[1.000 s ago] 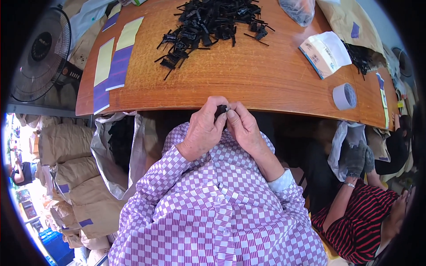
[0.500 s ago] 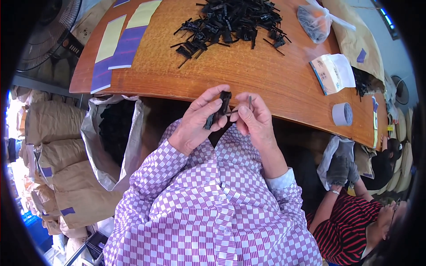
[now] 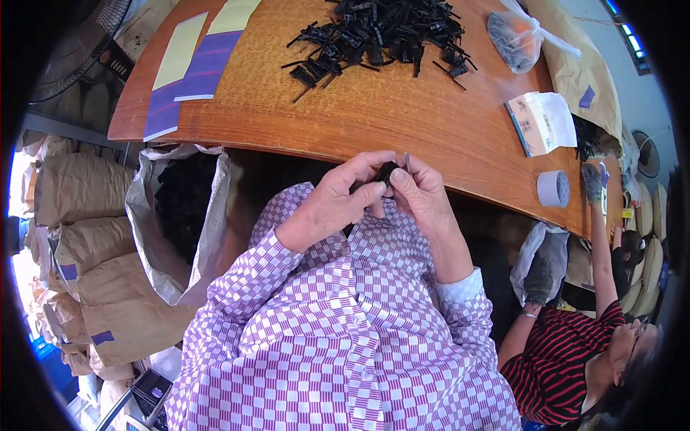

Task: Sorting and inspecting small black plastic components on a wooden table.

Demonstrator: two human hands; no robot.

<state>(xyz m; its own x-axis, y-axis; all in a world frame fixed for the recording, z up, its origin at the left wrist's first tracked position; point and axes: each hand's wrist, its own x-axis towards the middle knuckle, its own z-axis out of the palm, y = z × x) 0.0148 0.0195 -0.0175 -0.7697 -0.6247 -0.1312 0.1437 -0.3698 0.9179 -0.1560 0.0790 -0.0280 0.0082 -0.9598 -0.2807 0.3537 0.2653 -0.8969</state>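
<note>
Since the earlier frame, the hands have been drawn slightly closer together and lower toward the table edge, and the small black plastic part (image 3: 387, 172) has been turned so that less of it shows between the fingers. The part is held just in front of the near edge of the wooden table (image 3: 402, 122), above the lap and the purple checked shirt (image 3: 338, 337).

The step in hand appears to be the fitting or working of this single piece, with a thin grey pin-like tip seen at its top. The next move would seem to call for a fine pinch and steady alignment, since the piece is small and largely hidden.

The left hand (image 3: 338, 208) is curled, its thumb and forefinger closed on the part. The right hand (image 3: 424, 194) is likewise closed on it from the other side, fingertips touching it.

A heap of black plastic parts (image 3: 381, 32) lies well apart on the far side of the table; an open sack (image 3: 180, 223) stands to the left.
</note>
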